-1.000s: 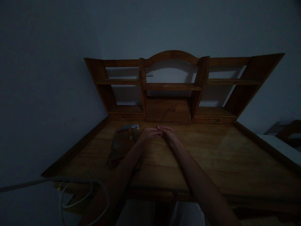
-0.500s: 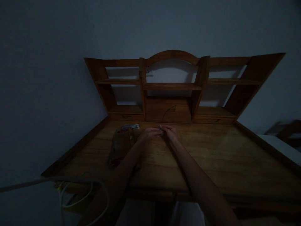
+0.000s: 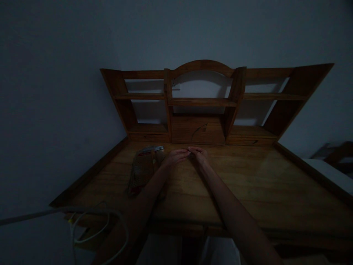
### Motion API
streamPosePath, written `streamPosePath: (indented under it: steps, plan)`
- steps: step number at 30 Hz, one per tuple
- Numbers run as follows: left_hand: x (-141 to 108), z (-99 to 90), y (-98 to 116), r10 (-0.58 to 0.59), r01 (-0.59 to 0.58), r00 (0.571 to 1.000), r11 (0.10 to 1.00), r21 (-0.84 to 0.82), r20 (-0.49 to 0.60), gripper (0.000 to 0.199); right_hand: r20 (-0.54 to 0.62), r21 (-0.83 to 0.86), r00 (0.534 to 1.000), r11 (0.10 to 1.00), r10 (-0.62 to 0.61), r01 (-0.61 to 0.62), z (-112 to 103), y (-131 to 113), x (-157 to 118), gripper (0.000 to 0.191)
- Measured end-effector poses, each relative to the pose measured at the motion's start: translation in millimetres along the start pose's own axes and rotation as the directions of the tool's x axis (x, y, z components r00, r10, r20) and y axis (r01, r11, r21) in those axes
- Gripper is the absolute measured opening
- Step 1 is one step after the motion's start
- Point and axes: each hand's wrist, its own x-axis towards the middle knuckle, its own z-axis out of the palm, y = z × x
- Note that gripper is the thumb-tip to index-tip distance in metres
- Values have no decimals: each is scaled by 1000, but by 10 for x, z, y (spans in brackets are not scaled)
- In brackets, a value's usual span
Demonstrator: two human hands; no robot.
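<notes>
Over the middle of the wooden desk (image 3: 248, 176), my left hand (image 3: 175, 156) and my right hand (image 3: 199, 154) meet at the fingertips. Both hands are closed, their fingers pinched together around something small. What lies between them is too dark and tiny to make out. Left of my left hand rests a brownish bag-like item (image 3: 142, 167) in clear wrapping, with a pale strip along its top edge. My left forearm covers part of its lower right side.
A wooden shelf unit (image 3: 202, 102) stands along the desk's back edge. White cables (image 3: 91, 241) loop at the lower left, near the desk's front corner. A wall socket (image 3: 175, 86) shows behind the shelves. Raised wooden edging (image 3: 91, 171) borders the desk's left side.
My fingers have shifted slightly against each other, and the left fingers look straighter. Both hands stay in nearly the same spot. The wrapped item has not moved.
</notes>
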Motion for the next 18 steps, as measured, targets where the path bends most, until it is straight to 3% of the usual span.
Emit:
streamPosePath:
  steps: [8, 18]
  plan:
    - [66, -24, -74, 28, -33, 992, 999, 42, 122, 46, -31, 40, 999, 999, -10, 12, 79, -74, -82, 32]
    - [34, 5, -49, 1, 0, 994, 1000, -13, 110, 46, 24, 41, 998, 998, -50, 49, 95, -40, -48, 26]
